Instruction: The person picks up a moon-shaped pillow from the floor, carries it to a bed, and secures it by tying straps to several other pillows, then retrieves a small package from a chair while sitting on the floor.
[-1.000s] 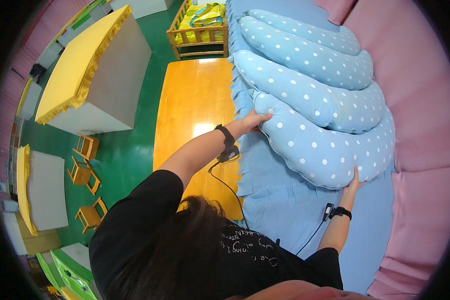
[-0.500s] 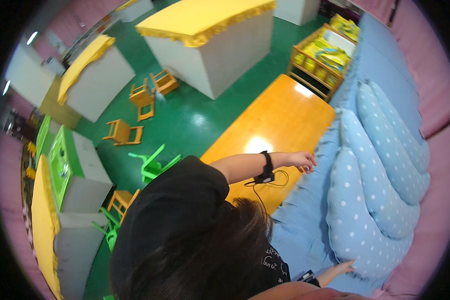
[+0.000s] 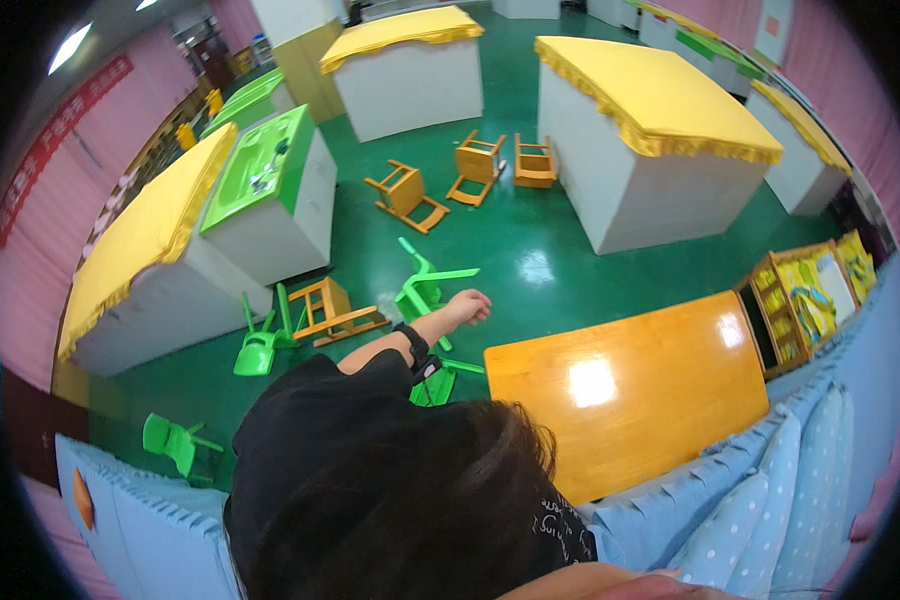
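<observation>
My left hand (image 3: 467, 309) is held out in the air over the green floor, to the left of a yellow-brown wooden table (image 3: 610, 400). Its fingers are loosely bent and a little apart, with nothing seen in them. A black band (image 3: 415, 345) with a small device circles that wrist. Below and behind the hand in the picture are green plastic chairs, one by the fingers (image 3: 425, 290) and another by the wrist (image 3: 442, 385); both look tipped over. I cannot see my right hand. Dark hair and my black sleeve cover the lower middle.
Small wooden chairs (image 3: 406, 197) lie tipped on the floor. White counters with yellow covers (image 3: 670, 90) stand beyond, and a green play sink (image 3: 260, 165) is at left. Blue dotted cushions (image 3: 730, 530) rest on a blue seat at lower right, near a wooden crib (image 3: 765, 310).
The view has swung left, bringing the chairs nearer the middle. My left hand has moved from over the table to above the floor by the chairs. My right hand has left the view.
</observation>
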A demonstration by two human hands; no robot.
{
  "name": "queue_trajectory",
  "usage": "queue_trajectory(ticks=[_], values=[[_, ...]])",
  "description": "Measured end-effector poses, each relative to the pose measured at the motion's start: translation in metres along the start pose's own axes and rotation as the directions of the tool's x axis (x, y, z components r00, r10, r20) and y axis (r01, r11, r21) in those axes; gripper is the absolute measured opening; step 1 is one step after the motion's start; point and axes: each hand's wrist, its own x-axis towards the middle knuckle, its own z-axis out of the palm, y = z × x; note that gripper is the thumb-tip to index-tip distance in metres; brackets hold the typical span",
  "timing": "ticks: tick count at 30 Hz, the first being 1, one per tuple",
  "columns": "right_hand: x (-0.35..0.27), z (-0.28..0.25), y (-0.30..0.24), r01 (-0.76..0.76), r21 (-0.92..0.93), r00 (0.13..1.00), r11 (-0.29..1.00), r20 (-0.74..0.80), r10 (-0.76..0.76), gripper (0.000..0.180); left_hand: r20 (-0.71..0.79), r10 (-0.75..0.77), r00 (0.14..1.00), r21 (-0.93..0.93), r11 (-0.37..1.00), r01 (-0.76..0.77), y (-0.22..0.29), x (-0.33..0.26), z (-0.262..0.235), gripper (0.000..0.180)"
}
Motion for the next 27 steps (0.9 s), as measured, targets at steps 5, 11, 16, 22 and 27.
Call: queue_trajectory(ticks=[5, 11, 16, 22, 27], values=[[-0.183, 0.048, -0.115, 0.002, 0.303, 0.889, 0.953, 0.435, -0.14, 0.071, -0.061, -0.08, 0.995, -0.106, 0.992, 0.073, -0.058, -0.067, -0.087, 0.022], [-0.338, 0.067, -0.139, -0.028, 0.341, 0.589, 0.94, 0.765, -0.26, 0.062, -0.1, -0.007, 0.995, -0.176, 0.984, -0.011, -0.115, -0.14, -0.19, 0.026], [-0.475, 0.022, -0.141, -0.01, 0.313, 0.259, 0.95, 0.918, -0.3, 0.052, -0.292, -0.071, 0.954, -0.358, 0.933, -0.04, -0.211, -0.225, -0.296, 0.021], [-0.658, 0.001, -0.125, 0.104, 0.219, -0.177, 0.97, 0.964, -0.199, 0.04, -0.609, -0.223, 0.761, -0.583, 0.777, -0.238, -0.349, -0.366, -0.394, 0.017], [-0.854, -0.05, -0.105, 0.099, 0.274, -0.68, 0.957, 0.721, -0.136, 0.04, -0.777, -0.451, 0.438, -0.615, 0.689, -0.383, -0.425, -0.5, -0.417, 0.017]])
